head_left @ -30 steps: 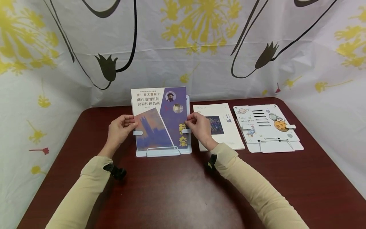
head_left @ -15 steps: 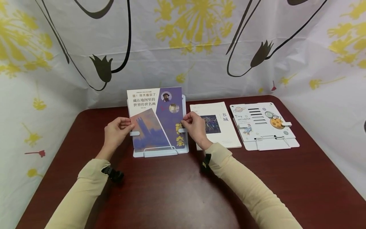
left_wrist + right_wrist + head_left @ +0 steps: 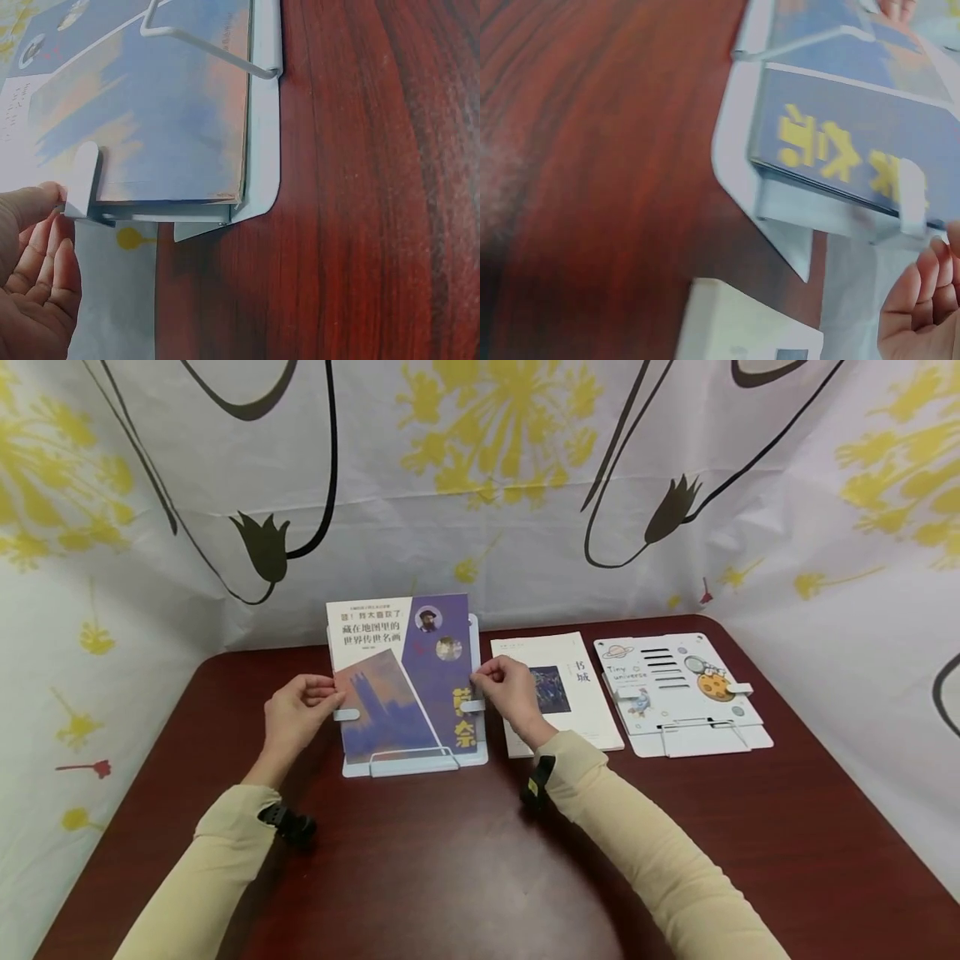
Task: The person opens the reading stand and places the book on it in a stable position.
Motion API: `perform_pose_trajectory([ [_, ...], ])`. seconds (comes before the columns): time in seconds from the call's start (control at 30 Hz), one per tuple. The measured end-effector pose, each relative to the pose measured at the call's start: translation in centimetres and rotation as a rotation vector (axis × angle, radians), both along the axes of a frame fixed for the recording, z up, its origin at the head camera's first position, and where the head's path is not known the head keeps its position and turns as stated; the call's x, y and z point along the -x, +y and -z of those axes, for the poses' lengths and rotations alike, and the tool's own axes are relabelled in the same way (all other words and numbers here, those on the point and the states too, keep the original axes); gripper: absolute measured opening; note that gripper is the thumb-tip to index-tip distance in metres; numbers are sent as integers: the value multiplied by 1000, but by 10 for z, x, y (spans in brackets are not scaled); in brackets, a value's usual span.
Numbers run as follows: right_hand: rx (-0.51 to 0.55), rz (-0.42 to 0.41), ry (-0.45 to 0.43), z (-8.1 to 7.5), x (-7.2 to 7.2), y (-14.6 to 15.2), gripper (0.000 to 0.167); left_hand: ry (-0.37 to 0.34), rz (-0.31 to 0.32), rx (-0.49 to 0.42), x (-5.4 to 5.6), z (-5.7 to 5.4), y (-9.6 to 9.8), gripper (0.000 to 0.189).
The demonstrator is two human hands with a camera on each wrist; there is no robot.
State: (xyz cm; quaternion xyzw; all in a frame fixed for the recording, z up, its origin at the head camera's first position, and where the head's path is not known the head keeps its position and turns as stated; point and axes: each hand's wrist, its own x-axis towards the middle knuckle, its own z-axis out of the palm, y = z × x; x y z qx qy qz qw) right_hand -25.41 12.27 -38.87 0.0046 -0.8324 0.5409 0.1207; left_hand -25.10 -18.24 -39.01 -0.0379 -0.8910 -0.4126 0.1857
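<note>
A purple and white book with a painting on its cover leans upright on a white book stand. The stand's left clip and right clip lap over the cover, and a wire holder crosses its foot. My left hand pinches the book's left edge just above the clip, thumb in front; in the left wrist view its other fingers curl below. On the opposite side my right hand pinches the right edge near its clip. The right wrist view shows that hand only partly.
To the right of the stand a cream book lies on the dark red table. Farther right is a second white stand with cartoon planets, folded low. A patterned cloth hangs behind the table.
The head view has shifted slightly, so everything sits a little farther left in it. Both hands keep their places at the book's edges.
</note>
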Motion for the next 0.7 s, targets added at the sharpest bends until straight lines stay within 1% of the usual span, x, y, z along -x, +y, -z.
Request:
perform_pose_trajectory([
  [0.07, 129, -13, -49, -3, 1, 4, 11, 27, -31, -37, -1, -2, 2, 31],
  [0.13, 236, -18, -92, -8, 0, 10, 13, 64, -52, -97, -1, -6, 6, 31],
  [0.2, 300, -23, -116, -13, 0, 17, 14, 98, -48, -179, -2, -12, 14, 31],
  [0.3, 343, -18, -142, -19, -3, 31, 15, 124, -3, -326, -6, -21, 31, 32],
  [0.4, 376, -23, -143, -24, -8, 47, 17, 137, 65, -480, -11, -27, 53, 31],
  [0.5, 387, -23, -140, -28, -15, 64, 19, 115, 122, -572, -17, -29, 77, 30],
  [0.53, 386, -19, -135, -29, -17, 70, 20, 94, 146, -600, -19, -30, 85, 30],
  [0.7, 380, 27, -125, -30, -30, 101, 15, -38, 253, -666, -33, -27, 127, 32],
])
